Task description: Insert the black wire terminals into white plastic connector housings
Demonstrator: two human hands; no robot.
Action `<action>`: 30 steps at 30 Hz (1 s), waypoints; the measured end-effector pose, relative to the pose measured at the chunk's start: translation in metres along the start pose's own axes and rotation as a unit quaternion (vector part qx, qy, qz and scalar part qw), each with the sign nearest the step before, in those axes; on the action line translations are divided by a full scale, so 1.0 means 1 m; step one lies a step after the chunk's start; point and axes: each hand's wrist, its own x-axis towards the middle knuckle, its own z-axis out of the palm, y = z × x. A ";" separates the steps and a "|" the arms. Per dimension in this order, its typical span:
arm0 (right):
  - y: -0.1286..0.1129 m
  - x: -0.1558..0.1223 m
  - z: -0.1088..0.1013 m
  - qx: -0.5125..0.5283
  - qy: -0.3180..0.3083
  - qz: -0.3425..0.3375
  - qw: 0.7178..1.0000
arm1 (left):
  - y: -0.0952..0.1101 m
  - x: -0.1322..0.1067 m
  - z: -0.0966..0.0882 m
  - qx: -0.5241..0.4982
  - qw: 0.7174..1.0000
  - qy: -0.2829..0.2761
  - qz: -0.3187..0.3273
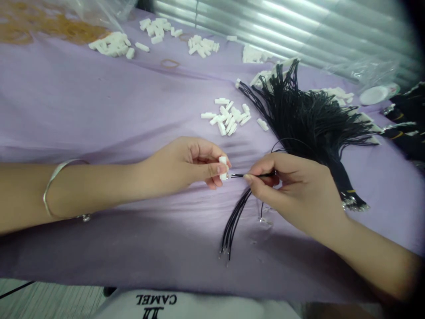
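Observation:
A small white connector housing (222,169) is pinched upright between the thumb and fingers of my left hand (199,164). Facing it from the right, my right hand (292,186) pinches thin black wires (237,176) between thumb and forefinger. Their metal-tipped ends point at the lower part of the housing; whether they touch it I cannot tell. More black wires (234,221) hang below my right hand, with metal terminals at their ends. Just beyond my hands lies a loose pile of white connector housings (229,117).
A large bundle of black wires (308,115) with white housings lies at the right. More housing piles (113,44) stand along the back, near tan rubber bands (59,26) and a clear plastic bag (106,11). A white round lid (375,95) is at the far right on the purple cloth (99,106).

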 end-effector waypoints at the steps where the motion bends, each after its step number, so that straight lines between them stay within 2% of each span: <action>1: 0.000 0.000 0.000 -0.002 -0.002 -0.007 1.000 | 0.000 0.000 0.000 0.000 1.000 -0.001 0.001; 9: 0.000 -0.002 0.000 -0.041 -0.004 -0.097 0.994 | -0.001 0.000 -0.001 0.008 1.000 -0.004 -0.002; 19: -0.001 -0.004 0.000 -0.046 0.006 -0.086 0.995 | 0.000 0.000 -0.001 0.019 1.000 0.001 -0.004; 30: 0.000 -0.001 0.003 -0.054 0.008 -0.116 0.992 | 0.002 0.000 0.000 0.029 1.000 -0.006 -0.009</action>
